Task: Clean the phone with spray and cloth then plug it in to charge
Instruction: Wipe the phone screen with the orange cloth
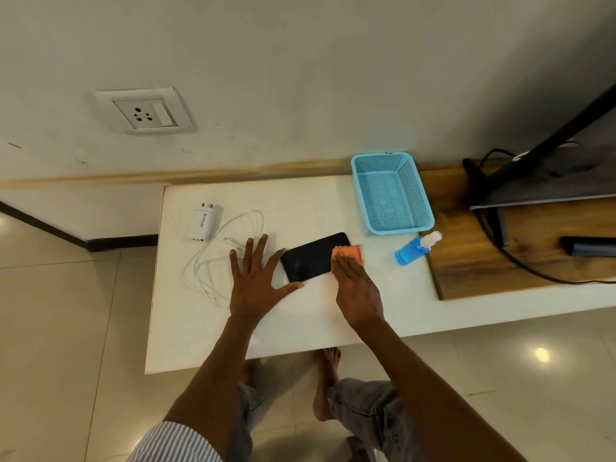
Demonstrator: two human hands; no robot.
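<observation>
Head view. Phone (311, 258) flat on white table (300, 201), screen up, dark; long axis diagonal, far end pointing toward blue basket (391, 191), near end toward left hand.

Left hand (255, 281) flat on table, fingers straight and spread; thumb and index fingertip bracket phone's near-left corner.

Right hand (358, 288) palm down, fingers together, pressing orange cloth (346, 253) onto phone's far-right end; fingertips hidden in cloth.

Spray bottle (415, 248) lying right of phone. Charger (201, 225) and white cable (220, 258) left of phone. Wall socket (146, 111) above charger.
</observation>
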